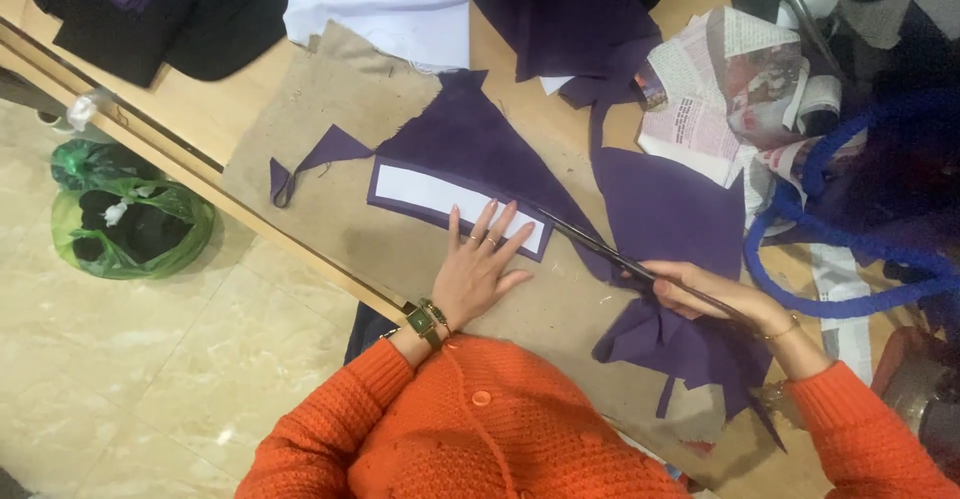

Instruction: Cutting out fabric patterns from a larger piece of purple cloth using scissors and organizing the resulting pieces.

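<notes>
Brown paper bears purple cloth (470, 149) under flat, spread left hand (478, 269); right hand (690, 289) grips scissors (600, 244).

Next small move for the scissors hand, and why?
Probably close the scissors and advance a short way along the white pattern strip. The right hand holds them with the blades at the strip's lower right corner, the left hand pins the strip flat, and purple fabric there looks uncut.

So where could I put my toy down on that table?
Bare brown paper shows above the purple fabric with its white strip, and below it beside the left hand. The right side is crowded: scissors in the right hand, purple scraps, newspaper.
</notes>
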